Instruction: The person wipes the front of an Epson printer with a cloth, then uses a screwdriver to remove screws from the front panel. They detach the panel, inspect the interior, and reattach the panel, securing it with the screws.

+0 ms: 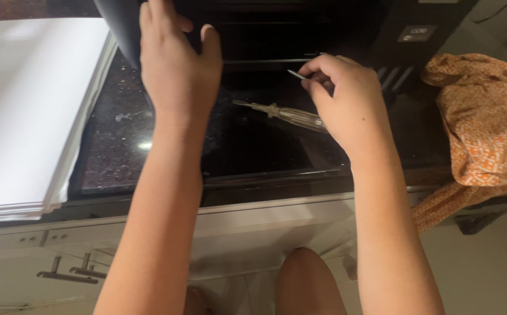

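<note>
My bare knee (306,280) is the closest thing, poking up below the white cabinet front (253,233), with my two forearms reaching over it toward the dark speckled countertop (119,151).

My right hand (344,99) is pinched shut around a small thin metal piece (296,74), thumb and forefinger closed on it so that only its pale tip shows to the left of my fingertips. It may be a pin or a short screw; the view is too blurred for me to tell. Just beneath that hand, a screwdriver with a clear handle (285,114) lies on the counter, tip pointing left, with no hand on it.

My left hand (174,64) is farther back and to the left, fingers spread and curled over the edge of a black appliance (276,35), grasping its dark rounded part at the far side.

On the left, a thick stack of white sheets (25,116) overhangs the counter's near edge. On the right, an orange patterned cloth (481,128) is heaped on the counter and droops over its front. Two metal drawer handles (69,273) show low on the left.
</note>
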